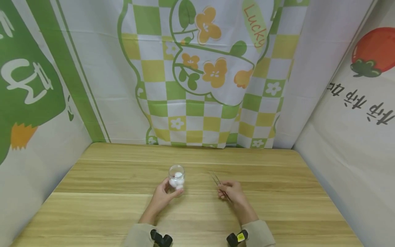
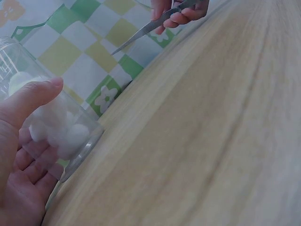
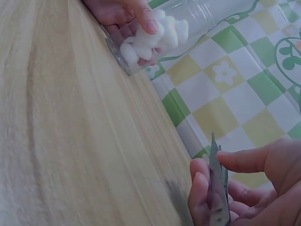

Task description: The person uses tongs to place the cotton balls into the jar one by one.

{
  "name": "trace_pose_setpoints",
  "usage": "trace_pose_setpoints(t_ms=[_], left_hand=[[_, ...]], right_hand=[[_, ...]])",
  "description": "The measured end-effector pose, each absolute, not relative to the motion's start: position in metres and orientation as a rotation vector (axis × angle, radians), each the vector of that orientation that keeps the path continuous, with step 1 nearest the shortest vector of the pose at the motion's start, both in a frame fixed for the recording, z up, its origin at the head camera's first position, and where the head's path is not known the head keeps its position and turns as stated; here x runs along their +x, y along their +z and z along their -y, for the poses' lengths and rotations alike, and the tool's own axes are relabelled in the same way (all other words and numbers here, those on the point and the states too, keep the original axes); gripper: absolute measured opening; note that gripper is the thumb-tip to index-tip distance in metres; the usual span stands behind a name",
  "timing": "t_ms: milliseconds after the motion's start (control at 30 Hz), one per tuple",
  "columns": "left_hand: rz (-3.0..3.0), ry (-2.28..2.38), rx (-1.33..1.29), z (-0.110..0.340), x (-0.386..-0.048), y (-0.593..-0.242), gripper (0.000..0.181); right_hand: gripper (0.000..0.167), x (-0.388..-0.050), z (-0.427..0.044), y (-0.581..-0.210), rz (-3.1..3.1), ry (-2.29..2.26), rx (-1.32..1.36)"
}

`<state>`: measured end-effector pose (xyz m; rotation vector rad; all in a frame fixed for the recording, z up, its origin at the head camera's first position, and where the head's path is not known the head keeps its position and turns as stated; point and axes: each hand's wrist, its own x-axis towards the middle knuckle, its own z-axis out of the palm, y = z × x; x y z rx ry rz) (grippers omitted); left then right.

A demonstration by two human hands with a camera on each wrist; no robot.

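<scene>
My left hand [image 1: 162, 198] grips a clear, lidless jar [image 1: 176, 168], its thumb across the near side and fingers around the back. Inside lie several white cotton balls [image 3: 162, 32], filling the lower part. The left wrist view shows the jar [image 2: 87, 110] upright, its base at or very near the tabletop. To the right, my right hand [image 1: 234, 192] pinches metal tweezers [image 1: 217, 179] between thumb and fingers. Their pointed tips face away from me, toward the upper left, slightly parted and with nothing between them. In the right wrist view the tweezers [image 3: 217, 188] appear close up.
A wood-grain table [image 1: 108, 206] spreads under both hands. Behind it hangs a green-and-yellow checked cloth [image 1: 194, 123] that reaches the back edge. Printed cloth walls [image 1: 348, 164] close off the left and right sides.
</scene>
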<state>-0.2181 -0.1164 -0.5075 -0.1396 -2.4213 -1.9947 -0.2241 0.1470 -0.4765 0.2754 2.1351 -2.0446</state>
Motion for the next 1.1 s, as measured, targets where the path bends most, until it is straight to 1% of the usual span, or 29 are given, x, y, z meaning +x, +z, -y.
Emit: trace_pose_setpoints(t_ms=[133, 533, 800, 1100], left_hand=[[2.418, -1.994, -0.139, 0.1164, -0.2180, -0.5075, 0.065], [2.419, -2.010, -0.136, 0.1169, -0.2178, -0.5075, 0.065], [2.418, -2.016, -0.137, 0.1173, -0.2176, -0.5073, 0.064], [2.422, -2.005, -0.139, 0.1167, -0.2174, -0.5062, 0.063]], right_hand=[[0.023, -0.2245, -0.1496, -0.4757, -2.084, -2.046, 0.292], [0.011, -0.2206, -0.1516, -0.4718, -2.233, -1.901, 0.397], [0.017, -0.2181, -0.1506, -0.4706, -2.293, -1.876, 0.406], [0.013, -0.2221, -0.1500, -0.4732, -2.302, -1.827, 0.451]])
